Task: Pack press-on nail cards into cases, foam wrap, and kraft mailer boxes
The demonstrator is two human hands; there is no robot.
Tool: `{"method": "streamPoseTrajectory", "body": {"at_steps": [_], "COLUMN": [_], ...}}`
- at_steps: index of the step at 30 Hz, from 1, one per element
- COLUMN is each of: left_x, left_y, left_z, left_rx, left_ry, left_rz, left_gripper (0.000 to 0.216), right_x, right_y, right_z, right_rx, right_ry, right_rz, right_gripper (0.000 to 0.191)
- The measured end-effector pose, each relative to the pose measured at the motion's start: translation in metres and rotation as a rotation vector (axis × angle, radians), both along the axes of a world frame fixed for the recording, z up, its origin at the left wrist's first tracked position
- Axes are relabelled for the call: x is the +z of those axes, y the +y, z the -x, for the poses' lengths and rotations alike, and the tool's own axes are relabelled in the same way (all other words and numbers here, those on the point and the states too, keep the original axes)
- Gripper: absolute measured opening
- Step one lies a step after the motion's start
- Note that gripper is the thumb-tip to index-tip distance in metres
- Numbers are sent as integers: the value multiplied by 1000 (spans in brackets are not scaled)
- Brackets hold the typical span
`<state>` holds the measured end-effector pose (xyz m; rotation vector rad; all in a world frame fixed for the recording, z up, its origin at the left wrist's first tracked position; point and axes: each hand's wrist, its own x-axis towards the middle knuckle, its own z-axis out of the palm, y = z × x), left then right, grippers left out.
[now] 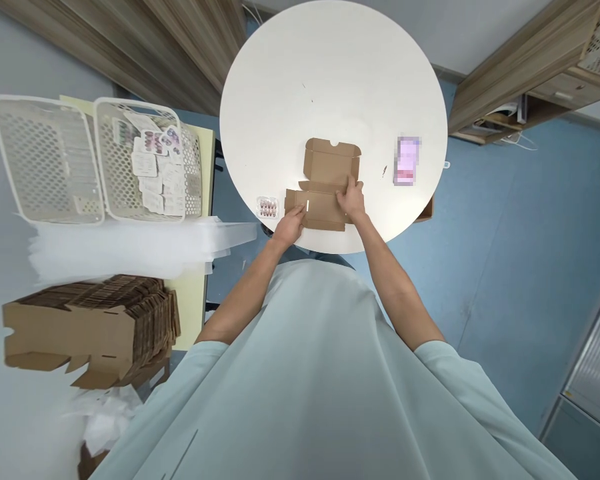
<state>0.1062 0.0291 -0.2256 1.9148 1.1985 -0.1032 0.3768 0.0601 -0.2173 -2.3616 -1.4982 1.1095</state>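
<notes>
The cardboard box [325, 200] lies opened out on the round white counter [330, 60], near the edge closest to the person; its notched panel points away from the body. The left hand [290, 225] grasps the near panel at its left end, beside a slot; the right hand [353, 200] grips the right side of the same panel, fingers directed toward the far panel; any contact under the cardboard is hidden. A small clear pack [267, 208] lies just beside the box, left of the left hand; a blurred pink item [406, 160] lies well apart to the right. The step in hand appears to be folding the box walls; the next move calls for steady support at the left end and even pressure along the right crease.
</notes>
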Motion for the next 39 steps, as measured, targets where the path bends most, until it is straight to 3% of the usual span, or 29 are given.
{"method": "streamPoseTrajectory", "body": {"at_steps": [8,14,16,21,27,31,36,39], "left_x": [-5,-2,0,8,19,26,31,31], "left_y": [-3,-5,-7,-4,7,9,16,23], "left_z": [0,-1,-3,-11,-21,-20,-9,-4], "left_rx": [87,224,300,335,255,233,420,417], "left_ry": [-58,-50,-35,1,122,114,258,333], "left_rz": [-27,-13,-2,-24,-64,-84,-166,-97], "left_gripper": [74,69,75,90,60,55,56,36], "right_x": [-1,11,11,8,8,10,13,14], "right_y": [-35,-73,-84,-90,-73,-70,-72,-72], "right_z": [-10,5,9,9,0,0,1,0], "right_rx": [61,186,222,250,256,261,268,266], "right_ry": [100,124,133,97,49,32,14,13], "right_rz": [-52,47,44,23,51,51,54,54], "right_gripper": [90,156,169,159,139,132,129,133]}}
